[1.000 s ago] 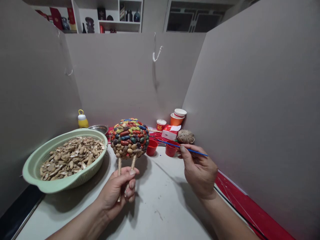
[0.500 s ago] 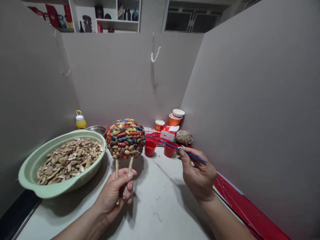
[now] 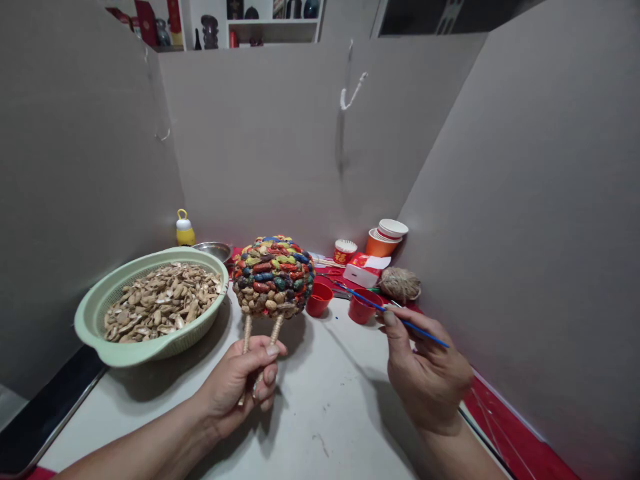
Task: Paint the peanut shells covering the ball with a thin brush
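My left hand (image 3: 250, 377) is closed around the two cord-wrapped legs of a rounded peanut-shell craft (image 3: 274, 275), holding it upright above the table. Red, yellow, blue and green paint covers most of its shells; the lowest rows are plain tan. To the right, my right hand (image 3: 427, 363) pinches a thin blue paintbrush (image 3: 417, 328), its tip pointing left, apart from the craft. Behind the brush stands a red cup (image 3: 361, 311), and a second red cup (image 3: 320, 303) is close to the craft's right side. What the cups hold is hard to see.
A green colander (image 3: 90, 327) full of peanut shells (image 3: 163, 303) stands at left, with a metal bowl (image 3: 214, 250) and a yellow bottle (image 3: 185, 233) behind. Stacked paper cups (image 3: 383, 243), a red-and-white box (image 3: 364, 275) and a twine ball (image 3: 401, 285) sit back right. Grey panels surround the white table (image 3: 330, 400).
The camera view has turned, so the whole scene sits further right. Both hands keep their grips on the craft and the paintbrush, with little other movement.
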`<control>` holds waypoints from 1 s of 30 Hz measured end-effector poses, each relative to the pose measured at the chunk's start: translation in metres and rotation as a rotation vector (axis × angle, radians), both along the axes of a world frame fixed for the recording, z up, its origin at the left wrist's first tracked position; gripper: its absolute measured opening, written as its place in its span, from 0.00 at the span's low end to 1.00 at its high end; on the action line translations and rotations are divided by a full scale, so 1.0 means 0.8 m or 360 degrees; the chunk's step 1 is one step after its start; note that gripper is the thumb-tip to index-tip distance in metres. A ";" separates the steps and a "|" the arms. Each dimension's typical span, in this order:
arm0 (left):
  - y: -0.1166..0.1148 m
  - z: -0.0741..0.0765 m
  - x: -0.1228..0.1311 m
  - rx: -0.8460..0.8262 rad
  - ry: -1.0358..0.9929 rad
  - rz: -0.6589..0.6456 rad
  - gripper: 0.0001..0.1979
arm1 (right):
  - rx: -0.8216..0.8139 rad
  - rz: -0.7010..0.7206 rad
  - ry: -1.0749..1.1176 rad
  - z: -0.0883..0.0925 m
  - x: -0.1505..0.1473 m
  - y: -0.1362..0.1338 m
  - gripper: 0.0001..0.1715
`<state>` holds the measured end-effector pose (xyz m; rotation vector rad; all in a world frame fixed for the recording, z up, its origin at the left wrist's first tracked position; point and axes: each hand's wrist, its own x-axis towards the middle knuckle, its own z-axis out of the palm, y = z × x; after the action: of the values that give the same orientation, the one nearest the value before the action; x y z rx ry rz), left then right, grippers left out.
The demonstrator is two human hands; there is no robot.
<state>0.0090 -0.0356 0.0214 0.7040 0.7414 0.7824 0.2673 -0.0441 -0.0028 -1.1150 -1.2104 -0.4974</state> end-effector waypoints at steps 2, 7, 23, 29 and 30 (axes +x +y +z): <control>0.001 -0.001 -0.001 0.0017 0.0004 0.0003 0.23 | -0.0014 0.0030 -0.0008 -0.003 0.000 0.000 0.05; 0.003 -0.004 -0.001 0.0044 0.0036 0.0024 0.23 | -0.0024 0.0108 -0.0016 -0.012 0.001 -0.002 0.05; 0.005 -0.007 -0.004 0.0049 0.0012 0.0021 0.19 | -0.0049 0.0099 0.0259 -0.007 -0.011 -0.005 0.10; 0.006 -0.012 -0.005 0.0054 -0.0019 0.0012 0.15 | -0.0080 0.0099 0.0294 -0.007 -0.010 -0.003 0.13; 0.006 -0.012 -0.004 0.0055 -0.0019 0.0012 0.15 | -0.0083 0.0101 0.0298 -0.007 -0.009 -0.003 0.13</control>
<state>0.0057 -0.0304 0.0121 0.7273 0.7217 0.8073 0.2600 -0.0463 -0.0087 -1.1376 -1.0961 -0.3071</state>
